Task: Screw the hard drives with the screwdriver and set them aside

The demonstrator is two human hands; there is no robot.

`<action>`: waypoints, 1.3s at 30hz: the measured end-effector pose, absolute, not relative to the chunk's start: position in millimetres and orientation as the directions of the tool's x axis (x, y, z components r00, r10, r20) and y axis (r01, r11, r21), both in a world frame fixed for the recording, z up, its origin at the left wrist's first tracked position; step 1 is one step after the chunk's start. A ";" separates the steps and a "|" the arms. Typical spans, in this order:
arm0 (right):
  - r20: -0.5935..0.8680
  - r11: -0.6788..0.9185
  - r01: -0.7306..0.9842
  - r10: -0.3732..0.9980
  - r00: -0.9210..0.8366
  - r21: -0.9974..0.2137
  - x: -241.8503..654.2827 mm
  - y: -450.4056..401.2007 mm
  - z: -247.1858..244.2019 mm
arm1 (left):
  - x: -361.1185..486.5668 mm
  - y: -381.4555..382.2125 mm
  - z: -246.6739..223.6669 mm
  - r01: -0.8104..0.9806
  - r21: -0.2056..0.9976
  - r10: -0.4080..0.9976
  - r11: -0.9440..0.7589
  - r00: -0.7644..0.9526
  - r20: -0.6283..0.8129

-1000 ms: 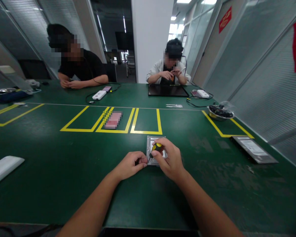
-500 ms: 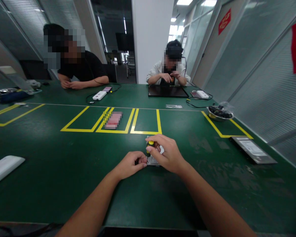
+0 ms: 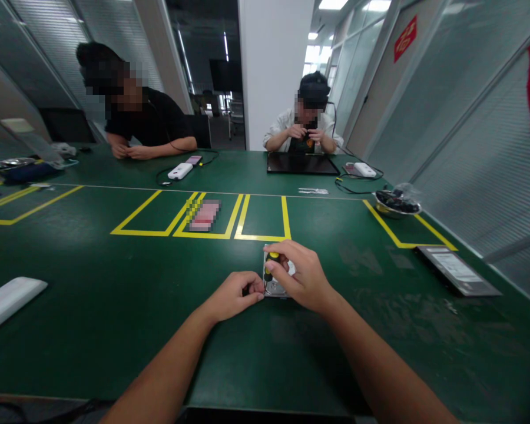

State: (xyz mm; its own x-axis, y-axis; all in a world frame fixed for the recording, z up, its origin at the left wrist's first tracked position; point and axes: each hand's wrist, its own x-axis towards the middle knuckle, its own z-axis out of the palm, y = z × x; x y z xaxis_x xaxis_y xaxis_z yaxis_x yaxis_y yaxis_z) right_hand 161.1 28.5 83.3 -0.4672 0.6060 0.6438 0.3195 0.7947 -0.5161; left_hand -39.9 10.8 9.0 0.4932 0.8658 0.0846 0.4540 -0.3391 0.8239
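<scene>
My right hand grips a short screwdriver with a black and yellow handle, held upright over a small silver hard drive. The drive lies on the green table in front of me, partly covered by my right hand. The screwdriver's tip points down at the drive's left side. My left hand rests on the table with curled fingers, thumb and fingertips pressed to the drive's lower left edge, close to the tip. Whether a screw sits there is too small to tell.
A flat metal case with a white label lies at right, near a metal bowl of dark parts. Yellow tape marks rectangles; one contains a pink blurred item. A white object lies left. Two people sit opposite, one behind a dark panel.
The view has shifted slightly. Both hands stay at the hard drive, with the screwdriver still upright in my right hand. The person opposite at right has brought their hands nearer the face.
</scene>
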 end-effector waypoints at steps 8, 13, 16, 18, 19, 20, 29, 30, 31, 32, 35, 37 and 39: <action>0.641 0.790 0.311 0.611 -0.464 -0.528 162.5 27.9 81.0 | -39.0 9.9 10.1 0.461 0.820 0.865 -0.340 0.495 0.080; 0.639 0.801 0.301 0.595 -0.486 -0.517 162.5 25.8 81.0 | -38.0 10.5 8.8 0.481 0.805 0.871 -0.346 0.483 0.085; 0.651 0.820 0.288 0.568 -0.503 -0.494 162.1 23.9 80.6 | -37.9 11.0 7.1 0.479 0.806 0.871 -0.346 0.484 0.086; 0.661 0.829 0.279 0.556 -0.504 -0.485 162.1 22.8 80.6 | -38.0 11.1 6.1 0.475 0.809 0.870 -0.347 0.484 0.089; 0.664 0.830 0.276 0.554 -0.503 -0.484 162.2 22.4 80.7 | -38.1 11.1 5.7 0.472 0.810 0.870 -0.349 0.485 0.091; 0.664 0.830 0.278 0.555 -0.500 -0.485 162.4 22.2 80.8 | -38.2 11.1 5.6 0.469 0.811 0.869 -0.349 0.486 0.093; 0.664 0.810 0.314 0.586 -0.464 -0.496 165.5 23.0 80.3 | -38.6 10.4 10.4 0.469 0.823 0.871 -0.320 0.488 0.061; 0.664 0.810 0.314 0.587 -0.464 -0.496 165.8 23.1 80.0 | -38.6 10.4 10.6 0.467 0.825 0.871 -0.319 0.487 0.062; 0.663 0.809 0.314 0.588 -0.463 -0.497 165.9 23.3 79.7 | -38.6 10.4 10.7 0.465 0.826 0.871 -0.320 0.486 0.063; 0.663 0.808 0.315 0.589 -0.462 -0.498 166.0 23.5 79.5 | -38.6 10.4 10.8 0.463 0.827 0.871 -0.320 0.486 0.065; 0.670 0.808 0.312 0.589 -0.451 -0.501 165.7 24.4 79.0 | -38.5 10.3 11.1 0.466 0.825 0.872 -0.319 0.486 0.063; 0.670 0.804 0.312 0.595 -0.444 -0.507 165.2 25.1 78.4 | -38.4 10.1 11.7 0.470 0.824 0.872 -0.318 0.487 0.059; 0.667 0.799 0.312 0.601 -0.440 -0.514 164.7 25.6 77.5 | -38.4 10.0 12.2 0.469 0.823 0.870 -0.320 0.489 0.059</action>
State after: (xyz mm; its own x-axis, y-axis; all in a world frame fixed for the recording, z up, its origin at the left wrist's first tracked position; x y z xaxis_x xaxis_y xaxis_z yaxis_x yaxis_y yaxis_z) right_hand 164.7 25.6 77.5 -0.4398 0.6010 0.6673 0.3119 0.7990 -0.5141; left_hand -38.4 10.0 12.2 0.4894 0.8700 0.0595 0.4694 -0.3203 0.8228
